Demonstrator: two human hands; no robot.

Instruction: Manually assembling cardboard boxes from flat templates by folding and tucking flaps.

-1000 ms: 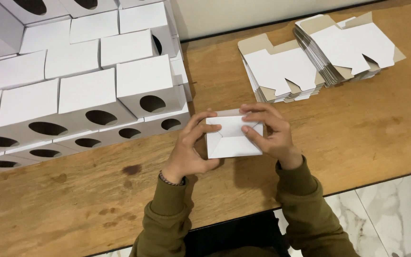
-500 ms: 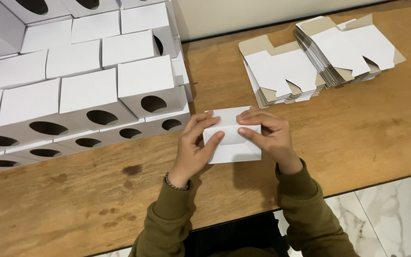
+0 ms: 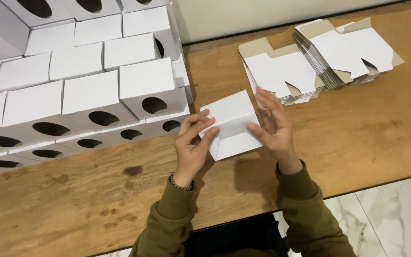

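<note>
Nearest the camera, two olive sleeves (image 3: 305, 209) are seen reaching up from 6 o'clock over a wooden table (image 3: 357, 138). A beaded bracelet (image 3: 181, 182) is worn on the left wrist. A small white box (image 3: 231, 124), partly folded and tilted, is held just above the table at the centre of the view. It is pinched at its 9 o'clock edge by the left hand (image 3: 193, 145), fingers curled over the top panel. The right hand (image 3: 274, 126) is spread, blurred, its fingertips touching the box at 3 o'clock. Further off, at 9 to 11 o'clock, finished boxes (image 3: 96, 90) with oval openings are stacked in rows. At 1 o'clock, two piles of flat blanks (image 3: 319, 59) are laid side by side.
</note>
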